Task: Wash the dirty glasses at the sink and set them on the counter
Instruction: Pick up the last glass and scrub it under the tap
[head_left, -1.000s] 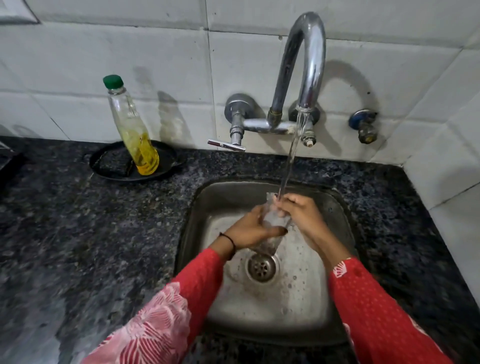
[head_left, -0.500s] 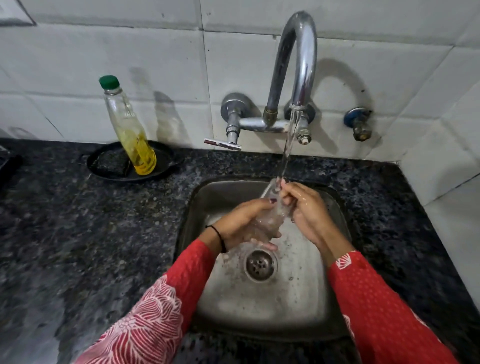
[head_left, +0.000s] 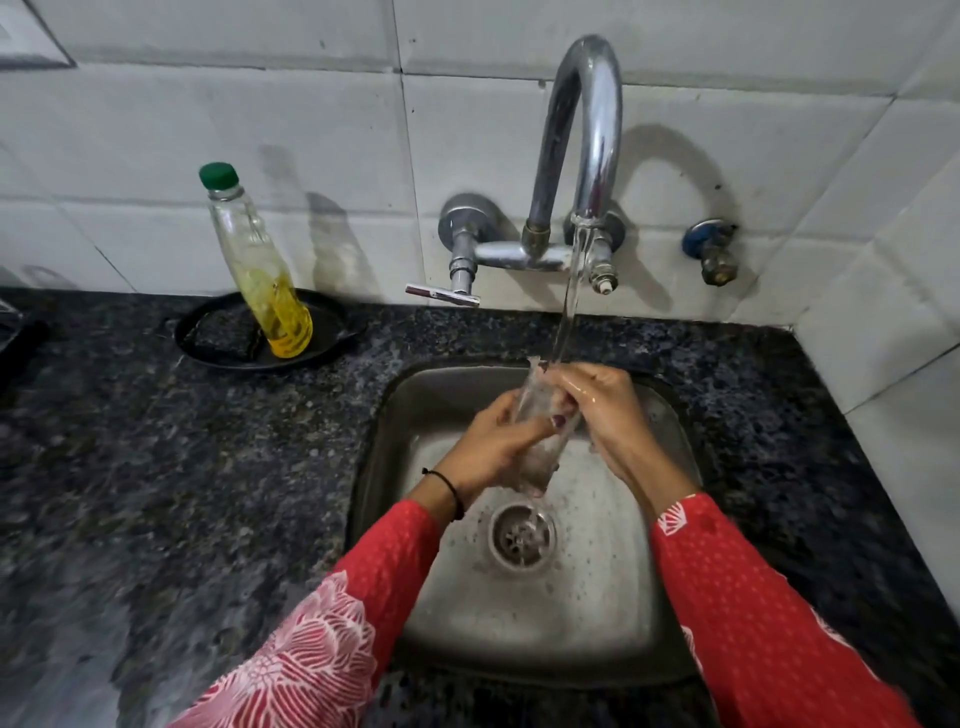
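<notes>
A clear drinking glass (head_left: 540, 460) is held over the steel sink (head_left: 597, 623), tilted with its mouth up toward the running water (head_left: 569, 312) from the chrome tap (head_left: 587, 130). My left hand (head_left: 493, 447) wraps around the glass body from the left. My right hand (head_left: 608, 410) is at the rim, with fingers pushed inside the glass. The water stream lands at the rim by my right fingers. Much of the glass is hidden by both hands.
A bottle of yellow liquid with a green cap (head_left: 260, 270) stands on a black dish (head_left: 218, 353) with a dark scrub pad at the back left. Dark speckled granite counter (head_left: 182, 493) surrounds the sink. The tap lever (head_left: 441, 295) and a side valve (head_left: 711, 254) are on the tiled wall.
Both hands have lifted the glass slightly toward the stream, and my left hand has shifted its grip around the body. Water keeps running.
</notes>
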